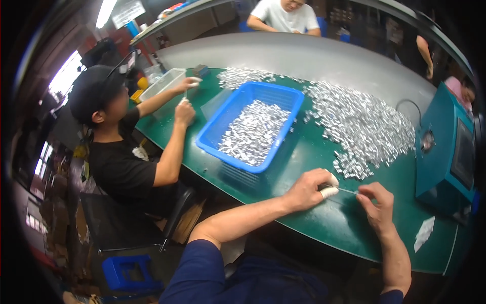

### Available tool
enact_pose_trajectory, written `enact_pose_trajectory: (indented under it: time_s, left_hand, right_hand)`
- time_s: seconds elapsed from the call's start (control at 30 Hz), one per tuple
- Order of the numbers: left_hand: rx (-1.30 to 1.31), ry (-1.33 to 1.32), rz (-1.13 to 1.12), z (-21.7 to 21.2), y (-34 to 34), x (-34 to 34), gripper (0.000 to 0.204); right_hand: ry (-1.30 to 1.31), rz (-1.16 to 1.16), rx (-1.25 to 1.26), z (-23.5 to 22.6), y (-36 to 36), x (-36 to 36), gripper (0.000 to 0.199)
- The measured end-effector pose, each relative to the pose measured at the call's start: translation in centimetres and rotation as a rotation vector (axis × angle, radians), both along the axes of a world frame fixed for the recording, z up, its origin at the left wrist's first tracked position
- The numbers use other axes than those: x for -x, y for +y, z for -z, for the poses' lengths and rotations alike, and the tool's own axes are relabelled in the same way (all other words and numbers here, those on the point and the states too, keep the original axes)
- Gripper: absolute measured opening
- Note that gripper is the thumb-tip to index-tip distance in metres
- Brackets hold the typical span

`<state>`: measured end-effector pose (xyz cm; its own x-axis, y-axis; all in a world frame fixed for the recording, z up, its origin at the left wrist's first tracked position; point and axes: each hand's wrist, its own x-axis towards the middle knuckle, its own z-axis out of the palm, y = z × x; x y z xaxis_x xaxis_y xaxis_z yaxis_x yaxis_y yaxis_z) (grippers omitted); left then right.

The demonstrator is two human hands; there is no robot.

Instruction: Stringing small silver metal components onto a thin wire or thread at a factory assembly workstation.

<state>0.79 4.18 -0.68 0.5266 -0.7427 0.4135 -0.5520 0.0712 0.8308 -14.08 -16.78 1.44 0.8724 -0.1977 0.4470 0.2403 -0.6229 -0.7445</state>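
Thin rod (347, 191): between both hands, above the green table (311, 147).
Left hand (308, 190): covered fingertips at one end; whether clamped, I cannot tell.
Right hand (377, 203): pinched on the other end.
Metal pieces (362, 124): heaped beyond hands.
Blue basket (221, 122): holds similar pieces.

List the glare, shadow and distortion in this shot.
Head view: the fisheye bows the green table and blackens the corners; head view: the window and ceiling light are blown white, the metal pieces glint; head view: soft shadow near the left hand and right hand, their thin stick too fine for detail.
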Motion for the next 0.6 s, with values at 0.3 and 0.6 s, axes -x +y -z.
enact_pose_trajectory:
  time_s: [0.3, 0.6]
  left_hand:
    - [-0.017, -0.511, -0.082, -0.4, -0.5, -0.8, 0.023]
    - [-0.075, -0.551, -0.158, -0.5, -1.8, 0.3, 0.021]
  right_hand:
    - [0.648, -0.118, -0.636, 1.3, -0.6, -2.1, 0.028]
    - [0.142, -0.107, -0.069, 2.0, -1.5, -1.3, 0.017]
